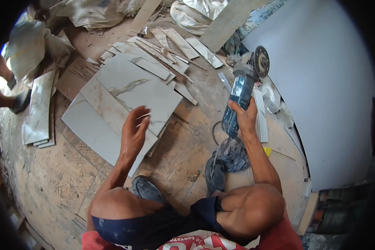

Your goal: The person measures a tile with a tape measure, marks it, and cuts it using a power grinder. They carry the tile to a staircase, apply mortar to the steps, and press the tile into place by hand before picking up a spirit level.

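My right hand (246, 115) is wrapped round the blue body of an angle grinder (240, 89), which stands nearly upright with its disc (261, 61) at the top right. The grinder's cord hangs down toward a dark crumpled cloth (233, 156) by my shoe. Over the near edge of a marble-patterned tile (143, 89) hovers my left hand (134, 125), fingers apart and holding nothing. That tile lies on the floor, with a strip of the same pattern (96, 96) and another white piece (85, 125) beside it on the left.
Cut tile strips (181, 43) and offcuts lie behind the large tile. More tile pieces (39, 108) are stacked at the left, near another person's foot (21, 101). A big white panel (321, 83) leans at the right. Sacks (91, 12) line the back.
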Demonstrator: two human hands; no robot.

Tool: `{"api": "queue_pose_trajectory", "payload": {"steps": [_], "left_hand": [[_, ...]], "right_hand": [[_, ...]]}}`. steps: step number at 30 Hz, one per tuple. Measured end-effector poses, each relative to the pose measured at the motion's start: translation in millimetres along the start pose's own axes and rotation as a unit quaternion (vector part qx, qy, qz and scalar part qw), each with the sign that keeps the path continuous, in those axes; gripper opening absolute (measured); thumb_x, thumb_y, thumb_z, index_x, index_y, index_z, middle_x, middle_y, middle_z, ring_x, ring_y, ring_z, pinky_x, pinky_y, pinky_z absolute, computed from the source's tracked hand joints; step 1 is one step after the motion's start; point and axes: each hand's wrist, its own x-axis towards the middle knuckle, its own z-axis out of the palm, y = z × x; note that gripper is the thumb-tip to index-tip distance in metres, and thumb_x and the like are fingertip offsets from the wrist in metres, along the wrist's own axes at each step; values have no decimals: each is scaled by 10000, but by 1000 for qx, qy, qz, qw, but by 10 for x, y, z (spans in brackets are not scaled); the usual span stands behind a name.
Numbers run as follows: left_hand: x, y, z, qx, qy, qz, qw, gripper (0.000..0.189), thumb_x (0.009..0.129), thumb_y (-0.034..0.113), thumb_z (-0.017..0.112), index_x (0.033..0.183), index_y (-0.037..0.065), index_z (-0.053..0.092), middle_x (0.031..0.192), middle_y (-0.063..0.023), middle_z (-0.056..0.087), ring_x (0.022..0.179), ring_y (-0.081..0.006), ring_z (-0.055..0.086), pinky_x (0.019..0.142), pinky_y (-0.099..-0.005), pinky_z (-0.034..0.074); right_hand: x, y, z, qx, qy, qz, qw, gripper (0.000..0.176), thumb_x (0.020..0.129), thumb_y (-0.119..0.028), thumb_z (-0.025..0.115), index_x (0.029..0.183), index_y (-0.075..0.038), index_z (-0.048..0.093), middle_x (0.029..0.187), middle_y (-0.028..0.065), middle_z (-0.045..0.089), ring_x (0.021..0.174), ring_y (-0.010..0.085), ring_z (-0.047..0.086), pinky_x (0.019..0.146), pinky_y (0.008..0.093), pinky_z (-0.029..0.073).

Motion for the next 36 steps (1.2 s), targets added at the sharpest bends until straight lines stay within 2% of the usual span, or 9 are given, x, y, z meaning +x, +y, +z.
{"api": "queue_pose_trajectory", "payload": {"steps": [4, 8, 15, 18, 22, 26, 30, 32, 36], "left_hand": [[398, 716, 461, 117, -327, -5, 938, 532, 885, 391, 495, 1240, 4, 409, 1199, -164, 493, 1131, -259, 476, 904, -337, 412], [735, 942, 923, 184, -379, -38, 906, 929, 756, 658, 489, 1290, -72, 278, 1233, -269, 410, 1158, -326, 433, 916, -367, 416], [1013, 278, 1192, -79, -452, -150, 876, 976, 633, 447, 759, 1301, -45, 245, 1241, -219, 392, 1130, -272, 435, 958, -381, 373], [964, -80, 1396, -61, -500, -130, 854, 1060, 634, 636, 651, 1309, -61, 226, 1177, -258, 429, 1147, -316, 419, 918, -408, 397], [1024, -294, 1583, -179, -438, -270, 838, 865, 767, 631, 504, 1268, -56, 344, 1217, -185, 446, 1190, -274, 387, 958, -376, 350], [860, -678, 1885, 205, -500, -285, 791, 530, 868, 430, 461, 1153, -15, 509, 1095, -142, 548, 1036, -216, 511, 847, -349, 422], [709, -643, 2325, 100, -583, -246, 768, 457, 866, 373, 448, 1106, -3, 546, 1009, -95, 583, 910, -163, 543, 742, -288, 438], [717, -632, 2568, -56, -472, -351, 807, 399, 855, 323, 478, 1080, 6, 567, 937, -52, 589, 831, -123, 534, 688, -232, 444], [533, -540, 2843, 117, -521, -357, 767, 307, 867, 262, 466, 1021, 25, 588, 908, -35, 589, 751, -103, 547, 632, -245, 505]], "right_hand": [[109, -321, 181, 37, 26, -38, 998, 314, 677, -46, 696, 919, -27, 497, 781, 44, 574, 637, 110, 552, 580, 242, 446], [110, -417, 225, 43, 6, -56, 998, 340, 677, -56, 701, 940, -23, 488, 783, 46, 570, 638, 109, 551, 584, 234, 449], [180, -76, 247, 231, -122, -7, 965, 465, 692, -131, 702, 1061, -9, 448, 873, 59, 541, 715, 102, 551, 614, 229, 476], [115, 216, 171, 287, -117, 43, 950, 541, 687, -168, 699, 1119, -9, 415, 930, 72, 528, 752, 109, 552, 642, 234, 487], [149, 293, -98, 311, -111, 46, 943, 610, 674, -181, 669, 1185, 17, 400, 1051, 171, 544, 896, 225, 599, 740, 319, 542], [115, 245, -383, 304, -77, 48, 948, 631, 681, -183, 656, 1203, 39, 383, 1073, 181, 532, 884, 234, 598, 732, 336, 545], [-128, 366, -624, 316, 45, 32, 947, 528, 726, -132, 617, 1177, 33, 397, 1027, 174, 546, 834, 235, 607, 707, 332, 545], [-275, 564, -806, 264, 85, 78, 958, 445, 750, -110, 601, 1139, 8, 418, 960, 165, 572, 771, 225, 611, 661, 323, 541], [-596, 941, -1040, 216, 203, 108, 949, 383, 770, -83, 583, 1115, -18, 432, 921, 158, 582, 720, 219, 604, 634, 314, 527]]}}
